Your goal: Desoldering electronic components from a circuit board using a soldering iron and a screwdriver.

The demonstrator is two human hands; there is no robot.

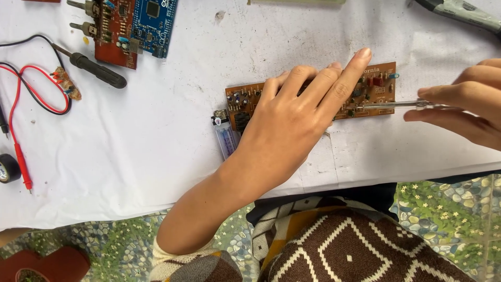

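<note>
**Left hand flat on brown board, right hand on thin metal tool**

Left hand [292, 117] palm down on long brown rectangular circuit board [373, 89], fingers extended and close together, pressing, not gripping. Index fingertip [361, 54] past board's far edge. Board on white cloth [156, 141], mostly hidden under palm; left end exposed beside thumb side, right end exposed beyond index finger.

Right hand [467, 102] pinching slim metal-shafted tool [396, 104] between thumb and fingers, narrow grip. Shaft lying across board's right end, tip just beside left index knuckle, touching the components or not: cannot tell.

Clear blue plastic lighter [225, 137] just beside left wrist, tucked under board's left end.

Well away from left fingers: black-handled screwdriver [96, 69], red and blue circuit boards [130, 26] at far edge, red and black probe leads [31, 89], black tape roll [9, 168] at cloth's left edge. Grey tool handle [462, 13] beyond right fingers, far corner.
</note>
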